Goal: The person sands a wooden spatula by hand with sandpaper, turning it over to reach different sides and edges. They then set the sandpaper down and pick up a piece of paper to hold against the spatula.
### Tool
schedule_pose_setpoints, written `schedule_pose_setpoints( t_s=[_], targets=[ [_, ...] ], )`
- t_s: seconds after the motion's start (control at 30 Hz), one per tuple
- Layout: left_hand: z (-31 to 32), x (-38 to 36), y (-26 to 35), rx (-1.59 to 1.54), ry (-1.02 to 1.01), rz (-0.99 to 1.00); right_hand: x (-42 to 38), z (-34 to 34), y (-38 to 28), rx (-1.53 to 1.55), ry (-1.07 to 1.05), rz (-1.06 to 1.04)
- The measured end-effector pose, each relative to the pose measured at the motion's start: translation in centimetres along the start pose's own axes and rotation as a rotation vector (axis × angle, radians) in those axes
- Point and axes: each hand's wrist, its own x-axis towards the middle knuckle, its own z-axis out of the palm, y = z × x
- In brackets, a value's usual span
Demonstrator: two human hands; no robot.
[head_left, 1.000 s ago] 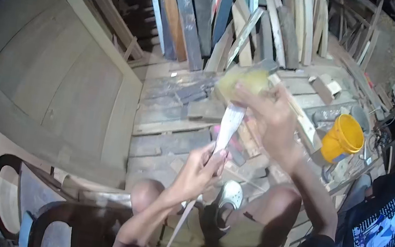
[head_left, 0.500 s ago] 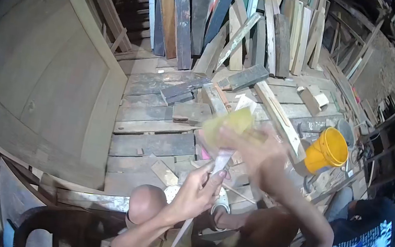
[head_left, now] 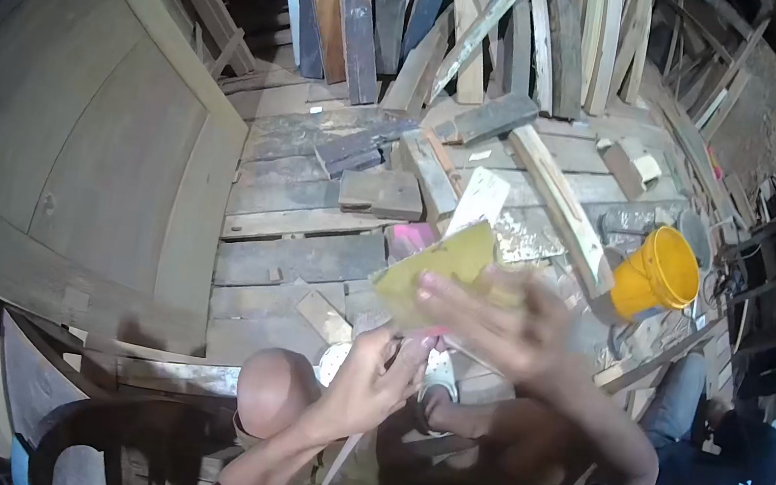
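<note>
At the frame's centre, the left hand [head_left: 370, 381] clamps its fingers on the thin stick [head_left: 341, 464]; the right hand's [head_left: 519, 332] blurred fingers cover the yellow sheet [head_left: 453, 260], their grip unclear; steady stick, even light pressure work best

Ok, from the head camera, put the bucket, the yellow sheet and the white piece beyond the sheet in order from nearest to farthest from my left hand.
From your left hand:
1. Yellow sheet: just ahead, at your right hand.
2. White piece: on the floor beyond the sheet.
3. Bucket: off to the right.
</note>
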Motion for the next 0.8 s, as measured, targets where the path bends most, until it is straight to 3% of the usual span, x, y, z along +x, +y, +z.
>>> schedule_pose_setpoints(
  t_s=[0.03,0.07,0.17,0.2,0.27,0.33,0.4,0.47,0.63,0.8],
  targets=[
    [-0.1,-0.1,0.2,0.006,-0.011,-0.028,0.0,-0.8,0.5,-0.237,-0.072,-0.092],
    [-0.1,-0.1,0.7,0.008,-0.023,-0.056,1.2,-1.3,2.4,-0.285,-0.041,-0.054],
    [-0.3,0.0,0.5,0.011,-0.030,-0.080,0.3,0.3,0.6,-0.267,0.016,-0.157],
    [-0.5,-0.2,0.4,-0.017,-0.027,-0.086,0.8,-0.5,-0.5,-0.259,-0.084,-0.206],
    [-0.5,-0.5,1.6,-0.041,-0.061,-0.109,1.4,-1.2,-0.4,-0.240,-0.144,-0.133],
    [-0.4,-0.8,1.0,-0.026,-0.048,-0.107,1.7,-1.6,1.4,-0.248,-0.045,0.079],
    [-0.4,-0.8,1.1,-0.057,-0.024,-0.136,0.8,0.0,-0.2,-0.341,-0.081,-0.166],
    [-0.8,-1.1,0.7,-0.046,0.021,-0.180,0.3,0.8,-1.5,-0.373,-0.082,-0.260],
    [-0.6,-1.6,0.9,-0.110,0.017,-0.145,-0.1,0.7,0.0,-0.350,0.003,-0.141],
    [-0.5,-1.8,1.1,0.007,0.041,-0.125,-0.5,0.9,0.3,-0.293,0.006,-0.159]
  ],
)
